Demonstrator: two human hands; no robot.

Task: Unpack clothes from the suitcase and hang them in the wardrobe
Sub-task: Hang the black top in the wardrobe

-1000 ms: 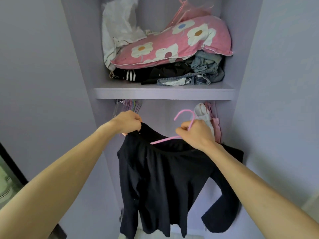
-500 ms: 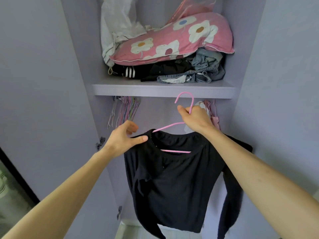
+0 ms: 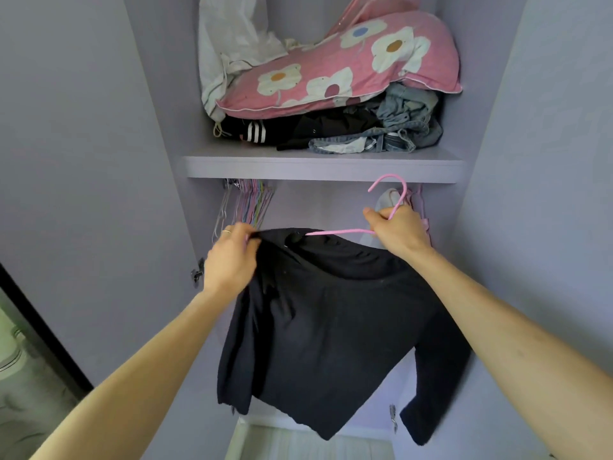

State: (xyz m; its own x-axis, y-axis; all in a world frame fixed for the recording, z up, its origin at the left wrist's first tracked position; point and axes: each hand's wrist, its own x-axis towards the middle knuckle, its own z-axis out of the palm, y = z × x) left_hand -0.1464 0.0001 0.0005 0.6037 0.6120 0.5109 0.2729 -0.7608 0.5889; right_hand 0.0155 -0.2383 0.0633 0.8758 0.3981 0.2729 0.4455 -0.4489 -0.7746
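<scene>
Right hand (image 3: 399, 232) fingers curl round the pink hanger (image 3: 389, 207) neck; left hand (image 3: 229, 260) fingertips pinch the black top (image 3: 325, 327) shoulder.

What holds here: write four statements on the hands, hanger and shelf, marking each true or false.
1. The right hand grips the pink hanger below its hook. True.
2. The black top lies folded on the shelf. False: the black top hangs on the pink hanger, below the shelf.
3. The left hand pinches the black top's shoulder. True.
4. The flowered pillow is blue. False: the flowered pillow is pink.
</scene>
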